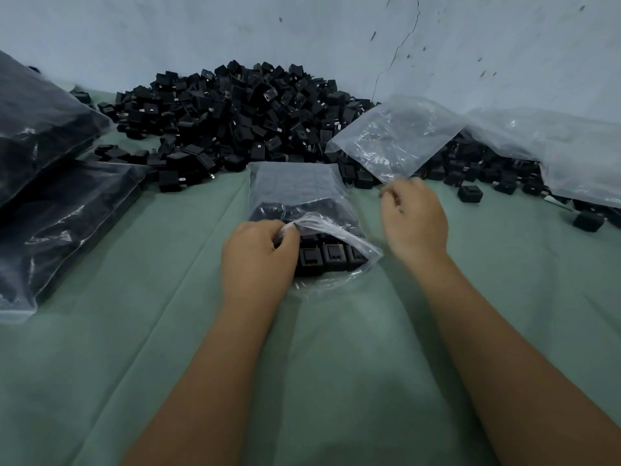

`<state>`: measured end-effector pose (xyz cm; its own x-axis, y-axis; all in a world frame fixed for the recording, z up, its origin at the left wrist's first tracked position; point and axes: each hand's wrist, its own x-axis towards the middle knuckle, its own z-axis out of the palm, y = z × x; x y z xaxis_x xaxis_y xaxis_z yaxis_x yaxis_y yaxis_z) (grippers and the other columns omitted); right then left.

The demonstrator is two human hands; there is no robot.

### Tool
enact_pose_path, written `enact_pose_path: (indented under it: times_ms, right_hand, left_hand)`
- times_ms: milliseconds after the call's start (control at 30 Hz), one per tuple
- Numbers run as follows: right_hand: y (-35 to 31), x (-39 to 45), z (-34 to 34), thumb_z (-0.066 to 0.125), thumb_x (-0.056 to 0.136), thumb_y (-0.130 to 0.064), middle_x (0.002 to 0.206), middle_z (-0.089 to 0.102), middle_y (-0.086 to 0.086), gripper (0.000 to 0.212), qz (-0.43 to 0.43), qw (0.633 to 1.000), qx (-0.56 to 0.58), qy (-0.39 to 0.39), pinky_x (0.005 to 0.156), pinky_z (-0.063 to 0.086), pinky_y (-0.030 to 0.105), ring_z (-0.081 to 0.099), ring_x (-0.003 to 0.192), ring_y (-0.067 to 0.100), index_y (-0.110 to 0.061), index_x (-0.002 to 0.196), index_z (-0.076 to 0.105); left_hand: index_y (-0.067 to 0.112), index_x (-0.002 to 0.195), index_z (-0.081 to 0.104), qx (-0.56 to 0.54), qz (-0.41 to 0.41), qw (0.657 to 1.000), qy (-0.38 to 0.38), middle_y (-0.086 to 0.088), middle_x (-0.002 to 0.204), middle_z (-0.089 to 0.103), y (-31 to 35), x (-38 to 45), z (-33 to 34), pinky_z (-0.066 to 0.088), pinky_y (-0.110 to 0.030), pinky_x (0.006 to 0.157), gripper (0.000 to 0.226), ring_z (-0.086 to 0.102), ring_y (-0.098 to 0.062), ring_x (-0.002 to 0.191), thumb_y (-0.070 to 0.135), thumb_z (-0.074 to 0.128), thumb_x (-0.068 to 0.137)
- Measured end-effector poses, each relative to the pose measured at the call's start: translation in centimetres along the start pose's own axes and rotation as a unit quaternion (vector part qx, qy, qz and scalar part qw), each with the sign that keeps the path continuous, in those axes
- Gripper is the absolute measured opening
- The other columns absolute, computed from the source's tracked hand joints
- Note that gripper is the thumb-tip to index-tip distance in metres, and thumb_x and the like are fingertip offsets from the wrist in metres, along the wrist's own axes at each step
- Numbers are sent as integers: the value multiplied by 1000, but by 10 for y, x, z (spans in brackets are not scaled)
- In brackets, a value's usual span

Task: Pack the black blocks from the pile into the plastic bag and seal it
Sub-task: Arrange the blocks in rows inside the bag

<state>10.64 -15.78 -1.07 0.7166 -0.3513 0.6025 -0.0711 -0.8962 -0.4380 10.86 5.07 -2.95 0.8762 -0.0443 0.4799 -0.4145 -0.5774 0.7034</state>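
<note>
— Lying lengthwise away from the person, is it, that plastic bag (295, 193)?

— Yes. Its long axis runs from the near edge of the green cloth (168, 331) toward the wall (302, 28), with the mouth pointing back at the person and the closed end toward the pile (235, 109). It rests flat on the cloth, just in front of the pile's near edge.

— What is in it?

— Black blocks (331, 257), packed in rows; three of them show at the open mouth, faces toward the camera.

— And the hands?

— The left hand (258, 257) has its fingers curled, pinching the upper lip of the bag's mouth at the left corner and lifting it. The right hand (415, 220) has thumb and fingertips pinched on the near corner of an empty bag (393, 136), which slants up and away to the right over the pile's edge.

— Anything else around?

— Filled bags (43, 183) stacked at the far left, dark with blocks. A heap of clear bags (571, 153) at the right lies over part of the pile. A few stray blocks (469, 193) sit apart on the cloth near it.
</note>
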Motion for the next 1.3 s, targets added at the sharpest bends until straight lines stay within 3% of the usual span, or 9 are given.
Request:
enact_pose_path:
  times_ms: [100, 200, 433, 533, 633, 767, 867, 1000, 1300]
  right_hand:
    - [35, 23, 22, 39, 96, -33, 128, 52, 13, 39, 85, 969, -126, -195, 96, 36, 37, 45, 119, 34, -36, 132, 55]
    - [45, 41, 41, 29, 97, -51, 148, 35, 14, 45, 97, 936, -194, -277, 104, 23, 43, 30, 132, 32, -54, 142, 31]
    - [56, 51, 53, 35, 98, -44, 134, 47, 9, 42, 91, 963, -180, -180, 99, 25, 40, 33, 125, 31, -46, 140, 41]
    - [45, 33, 41, 45, 97, -31, 101, 63, -3, 29, 52, 994, 48, -87, 83, 39, 29, 51, 102, 19, -44, 119, 59]
    - [27, 9, 25, 55, 94, -28, 83, 63, -9, 14, 117, 948, 287, -66, 62, 43, 16, 58, 72, 7, -41, 99, 55]
    - [11, -19, 5, 67, 86, -26, 73, 62, -3, 19, 190, 912, 363, -12, 52, 40, 10, 53, 58, 5, -35, 92, 51]
    - [-6, -41, -8, 70, 81, -19, 70, 57, -8, 23, 193, 907, 372, 29, 53, 40, 11, 50, 57, 1, -32, 92, 54]
    - [-39, -73, -21, 61, 72, -16, 82, 61, -6, 19, 68, 942, 324, 57, 70, 45, 24, 56, 79, 13, -28, 88, 59]
    - [-73, -93, -6, 63, 81, -32, 93, 53, -12, 32, -50, 982, 162, -87, 67, 45, 31, 52, 85, 12, -25, 107, 47]
  left_hand:
    - [8, 55, 37, 24, 7, 1000, 1, 0, 49, 35, -1, 1, 1, 25, -35, 51, 37, 40, -26, 58, 22, 51, 87]
    - [14, 54, 32, 36, 16, 999, -1, 5, 49, 33, -2, 1, 2, 20, -31, 52, 41, 38, -21, 59, 17, 55, 87]
    - [16, 55, 35, 32, 38, 999, -2, 6, 52, 38, -2, 1, 2, 24, -33, 56, 31, 42, -20, 63, 29, 43, 81]
    - [13, 55, 37, 34, 38, 999, 1, 5, 51, 36, -3, 2, 4, 22, -33, 56, 31, 41, -23, 60, 29, 43, 81]
    - [10, 57, 40, 37, 44, 998, 6, 6, 52, 36, -3, 1, 4, 24, -33, 58, 35, 43, -26, 63, 26, 48, 86]
    - [8, 61, 48, 11, 23, 1000, 4, 3, 54, 43, -2, -1, 3, 26, -35, 56, 34, 46, -26, 66, 24, 53, 90]
    - [14, 82, 71, -80, -15, 997, -6, 0, 72, 65, 4, -5, -3, 49, -41, 70, 30, 61, -21, 80, 34, 50, 89]
    - [27, 101, 77, -195, -53, 979, 20, 16, 94, 74, 14, -9, -7, 54, -31, 88, 19, 67, -2, 94, 27, 60, 92]
    - [18, 109, 75, -254, -93, 962, 27, 10, 102, 74, 13, -8, -7, 54, -25, 89, 20, 67, 0, 97, 20, 64, 92]
